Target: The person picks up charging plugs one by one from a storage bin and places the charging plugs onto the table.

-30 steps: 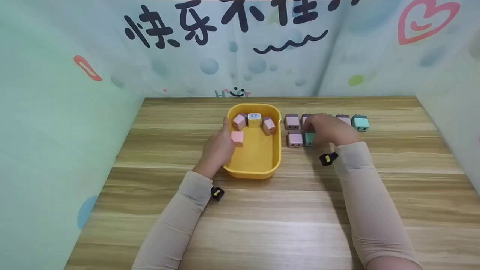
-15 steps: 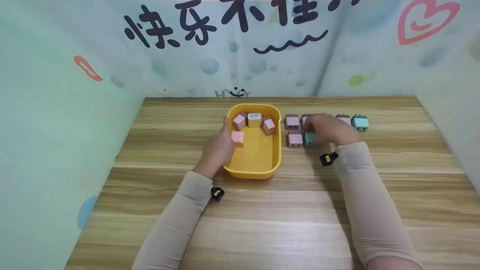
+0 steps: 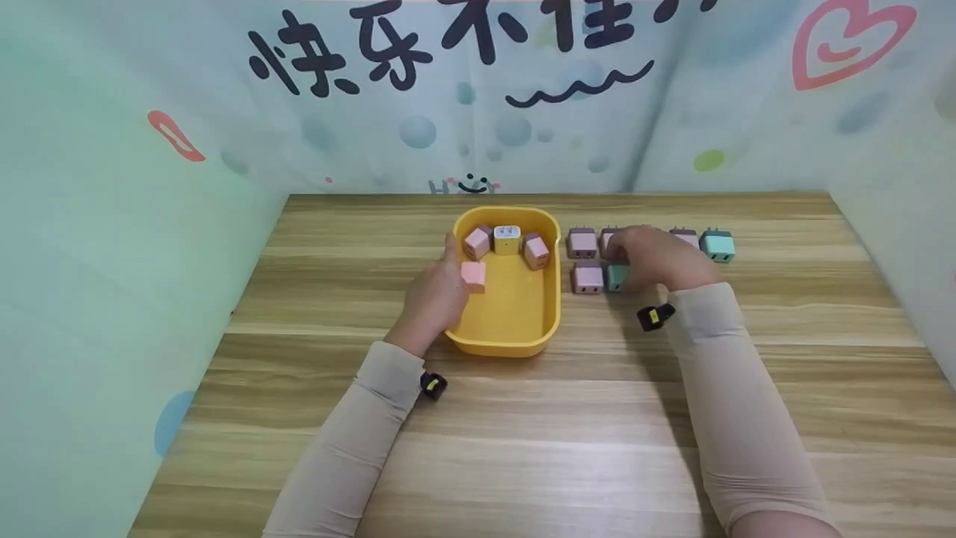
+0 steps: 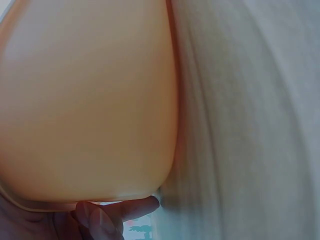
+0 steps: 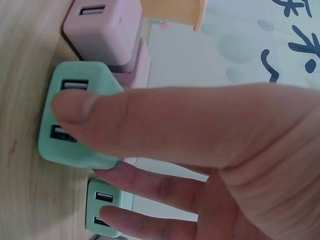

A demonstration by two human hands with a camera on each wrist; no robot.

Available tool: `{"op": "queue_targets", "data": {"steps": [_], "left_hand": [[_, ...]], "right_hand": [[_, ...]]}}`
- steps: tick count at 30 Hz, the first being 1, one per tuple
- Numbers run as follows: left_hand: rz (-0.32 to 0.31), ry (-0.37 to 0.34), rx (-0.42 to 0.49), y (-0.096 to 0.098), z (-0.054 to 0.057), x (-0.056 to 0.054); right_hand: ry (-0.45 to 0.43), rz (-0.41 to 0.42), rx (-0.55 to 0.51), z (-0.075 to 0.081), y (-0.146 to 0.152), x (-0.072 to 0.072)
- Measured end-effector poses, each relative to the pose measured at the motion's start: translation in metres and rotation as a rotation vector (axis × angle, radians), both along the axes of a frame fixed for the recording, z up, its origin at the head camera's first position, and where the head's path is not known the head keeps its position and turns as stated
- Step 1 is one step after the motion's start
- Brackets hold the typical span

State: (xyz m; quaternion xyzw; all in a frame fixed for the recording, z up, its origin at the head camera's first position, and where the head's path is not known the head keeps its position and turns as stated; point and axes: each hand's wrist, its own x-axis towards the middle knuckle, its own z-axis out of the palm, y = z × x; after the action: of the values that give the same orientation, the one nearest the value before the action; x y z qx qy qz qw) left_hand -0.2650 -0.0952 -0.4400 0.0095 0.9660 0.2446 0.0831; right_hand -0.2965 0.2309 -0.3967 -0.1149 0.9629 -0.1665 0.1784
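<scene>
At the left side of a yellow plastic bin (image 3: 515,314), my left hand (image 3: 433,299) grips the wall, one finger pointing forward along it. The left wrist view shows fingertips (image 4: 102,225) past the bin's outer wall; the thumb is hard to make out. My right hand (image 3: 661,258) pinches a green USB charger (image 5: 80,154), its thumb across the face with the two ports. That charger sits at the table, beside a pink-purple charger (image 3: 588,278). Inside the bin lie a yellow charger (image 3: 507,240), two pink-purple chargers (image 3: 536,252) and a pink block (image 3: 473,276).
Behind the right hand runs a row of chargers, with a pink-purple one (image 3: 582,243) at its left end and a light green one (image 3: 718,245) at its right. The hand hides part of this row. A printed cloth (image 3: 418,164) stands behind the wooden table (image 3: 523,448).
</scene>
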Motion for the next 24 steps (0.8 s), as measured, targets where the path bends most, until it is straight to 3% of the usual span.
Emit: {"op": "queue_targets", "data": {"steps": [13,24], "left_hand": [[0.011,-0.007,0.009,0.001,0.0,-0.001],[-0.019,0.031,-0.04,-0.001,-0.003,-0.002]], "right_hand": [[-0.008,-0.006,-0.02,0.002,0.002,0.0],[0.077,0.074,-0.038,0.016,0.008,0.002]]}}
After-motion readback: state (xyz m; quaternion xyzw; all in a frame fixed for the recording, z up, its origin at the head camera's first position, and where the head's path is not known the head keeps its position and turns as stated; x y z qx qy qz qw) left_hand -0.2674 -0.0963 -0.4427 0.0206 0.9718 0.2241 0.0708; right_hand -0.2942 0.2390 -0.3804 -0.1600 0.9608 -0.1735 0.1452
